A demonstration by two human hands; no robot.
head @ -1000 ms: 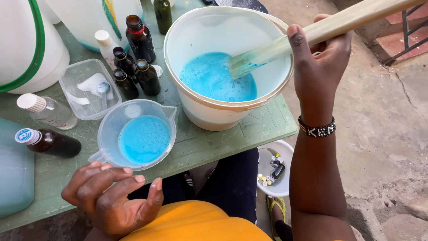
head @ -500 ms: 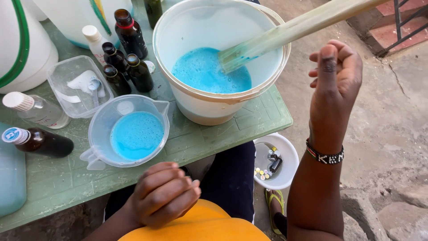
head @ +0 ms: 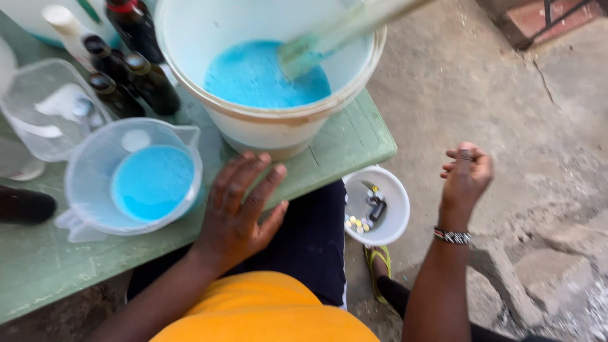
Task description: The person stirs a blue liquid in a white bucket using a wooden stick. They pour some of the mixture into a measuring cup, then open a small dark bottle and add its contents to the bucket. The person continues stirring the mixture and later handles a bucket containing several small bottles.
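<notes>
My left hand (head: 239, 206) lies flat with fingers spread on the front edge of the green table (head: 329, 158), between a clear measuring jug (head: 136, 180) of blue liquid and a white bucket (head: 266, 120). The bucket holds foamy blue liquid and a pale wooden stick (head: 345, 28) leans in it, with no hand on it. My right hand (head: 465, 174) hangs off the table's right side over the ground, fingers loosely curled and holding nothing. A beaded bracelet (head: 452, 236) is on that wrist.
Several dark brown bottles (head: 133, 69) stand behind the jug, beside a clear plastic tub (head: 47, 107) with a scoop. A small white bowl (head: 377, 206) with small items sits on the ground below the table corner. Rough concrete ground (head: 506, 95) spreads to the right.
My right hand has let go of the stick and dropped down beside the table. My left hand rose from my lap and spread flat on the table edge. The view tilted downward.
</notes>
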